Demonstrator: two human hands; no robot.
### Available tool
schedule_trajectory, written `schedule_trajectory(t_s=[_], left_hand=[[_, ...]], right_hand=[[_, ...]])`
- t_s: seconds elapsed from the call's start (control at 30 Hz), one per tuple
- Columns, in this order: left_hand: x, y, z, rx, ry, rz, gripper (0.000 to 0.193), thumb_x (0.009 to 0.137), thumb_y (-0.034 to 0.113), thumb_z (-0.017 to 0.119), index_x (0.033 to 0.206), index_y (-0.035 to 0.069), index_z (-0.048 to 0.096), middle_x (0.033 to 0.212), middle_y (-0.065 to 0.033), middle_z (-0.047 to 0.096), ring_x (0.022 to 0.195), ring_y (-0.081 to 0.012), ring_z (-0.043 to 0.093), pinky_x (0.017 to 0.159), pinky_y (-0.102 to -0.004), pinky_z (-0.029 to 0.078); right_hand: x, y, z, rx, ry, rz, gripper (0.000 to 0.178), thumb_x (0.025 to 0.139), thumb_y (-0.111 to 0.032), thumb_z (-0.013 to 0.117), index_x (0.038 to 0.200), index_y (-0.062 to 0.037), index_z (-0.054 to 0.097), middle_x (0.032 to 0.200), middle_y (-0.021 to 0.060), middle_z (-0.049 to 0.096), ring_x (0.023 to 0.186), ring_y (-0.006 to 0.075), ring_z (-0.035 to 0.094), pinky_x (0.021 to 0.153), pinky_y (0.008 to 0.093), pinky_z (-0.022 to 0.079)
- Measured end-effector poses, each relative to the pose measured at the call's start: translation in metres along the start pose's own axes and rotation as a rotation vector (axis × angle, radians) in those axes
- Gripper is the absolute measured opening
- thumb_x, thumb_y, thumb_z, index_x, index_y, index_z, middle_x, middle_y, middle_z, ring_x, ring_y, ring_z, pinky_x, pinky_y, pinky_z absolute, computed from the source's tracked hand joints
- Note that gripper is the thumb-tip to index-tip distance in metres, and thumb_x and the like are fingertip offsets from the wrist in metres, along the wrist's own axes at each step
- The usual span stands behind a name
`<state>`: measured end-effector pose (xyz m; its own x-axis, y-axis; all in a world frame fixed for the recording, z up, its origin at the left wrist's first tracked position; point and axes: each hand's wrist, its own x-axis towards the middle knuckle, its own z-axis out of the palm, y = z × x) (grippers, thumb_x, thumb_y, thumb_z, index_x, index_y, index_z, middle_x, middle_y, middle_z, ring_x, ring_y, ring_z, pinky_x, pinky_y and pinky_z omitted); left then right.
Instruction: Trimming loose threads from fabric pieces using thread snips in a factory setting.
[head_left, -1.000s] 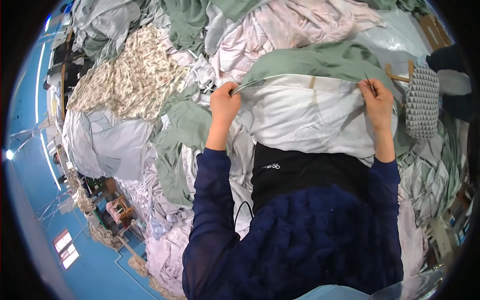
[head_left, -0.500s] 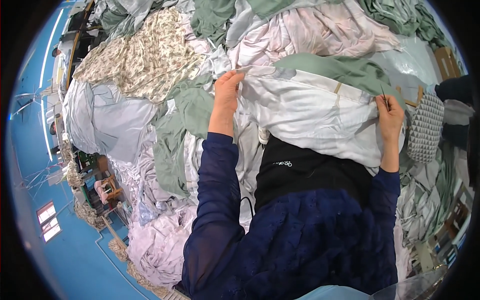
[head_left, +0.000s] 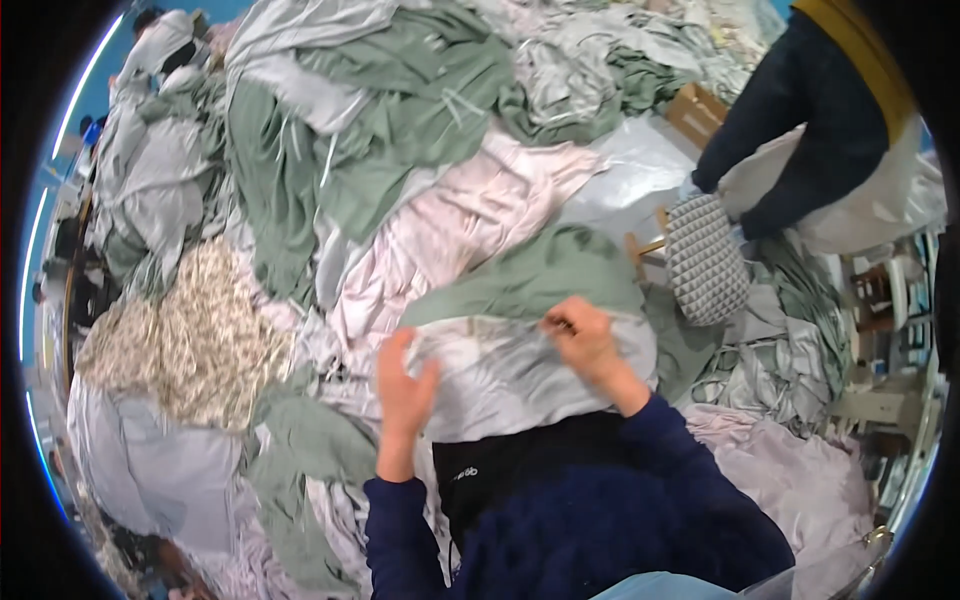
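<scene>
A white cloth (head_left: 500, 385) with a green cloth (head_left: 545, 275) behind its far edge lies spread over my lap. My left hand (head_left: 405, 390) is at the white cloth's left end, thumb and fingers apart, slightly blurred. Near the middle of its far edge, my right hand (head_left: 595, 350) has its fingers curled closed. Something small and dark shows between those fingers; half a second earlier a thin dark pointed tool stuck up from them. Whether the right fingers also pinch the cloth is hidden.
Heaped fabrics surround me: green and grey ones (head_left: 400, 110), a pink one (head_left: 480, 205), a floral one (head_left: 205, 340). At the right, a co-worker's dark sleeves (head_left: 770, 110) reach toward a chair with a grey patterned seat (head_left: 705, 260). A cardboard box (head_left: 697, 115) stands beyond.
My view has swung right and upward, bringing the co-worker into sight. My left hand has let go of the cloth's edge. My right hand has moved inward, closer to the left.
</scene>
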<state>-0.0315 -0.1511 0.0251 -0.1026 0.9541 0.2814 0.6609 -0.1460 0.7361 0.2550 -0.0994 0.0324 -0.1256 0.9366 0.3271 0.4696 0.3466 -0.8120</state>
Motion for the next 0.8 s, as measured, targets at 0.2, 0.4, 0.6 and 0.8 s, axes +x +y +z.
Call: schedule_trajectory(t_s=[0.2,0.4,0.6,0.8], left_hand=[[0.042,0.085,0.056,-0.158,-0.421,0.339,0.038,0.069,0.011,0.07,0.105,0.003,0.062,0.095,-0.0154,0.062,0.088,-0.0354,0.058,0.077,-0.0416,0.045],[0.057,0.113,0.024,-0.381,-0.576,0.085,0.012,0.083,0.004,0.062,0.094,0.0,0.064,0.074,-0.0093,0.06,0.064,-0.0156,0.055,0.058,-0.0287,0.041],[0.063,0.128,-0.056,-0.451,-0.426,0.067,0.014,0.081,-0.001,0.063,0.094,-0.003,0.066,0.079,-0.0036,0.065,0.07,-0.0069,0.054,0.061,-0.0222,0.042],[0.058,0.141,-0.106,-0.41,-0.229,0.077,0.013,0.079,-0.005,0.063,0.092,-0.004,0.066,0.08,-0.0024,0.064,0.073,-0.0069,0.055,0.065,-0.0218,0.043]], right_hand=[[-0.003,-0.05,-0.019,0.111,-0.086,-0.017,0.015,0.072,-0.001,0.07,0.084,-0.0024,0.062,0.076,0.0115,0.059,0.063,0.027,0.059,0.056,0.0336,0.045],[-0.022,-0.029,-0.049,-0.015,0.104,0.051,0.021,0.068,0.003,0.068,0.087,-0.004,0.063,0.078,0.0102,0.06,0.065,0.0263,0.061,0.057,0.0322,0.047],[-0.042,0.01,-0.078,-0.313,0.322,0.1,0.022,0.067,0.003,0.067,0.088,-0.0047,0.065,0.082,0.0103,0.063,0.071,0.028,0.063,0.063,0.0345,0.051],[-0.057,0.018,-0.074,-0.144,0.158,0.05,0.028,0.065,0.004,0.065,0.091,-0.0051,0.066,0.087,0.012,0.064,0.078,0.0302,0.064,0.066,0.0355,0.051]])
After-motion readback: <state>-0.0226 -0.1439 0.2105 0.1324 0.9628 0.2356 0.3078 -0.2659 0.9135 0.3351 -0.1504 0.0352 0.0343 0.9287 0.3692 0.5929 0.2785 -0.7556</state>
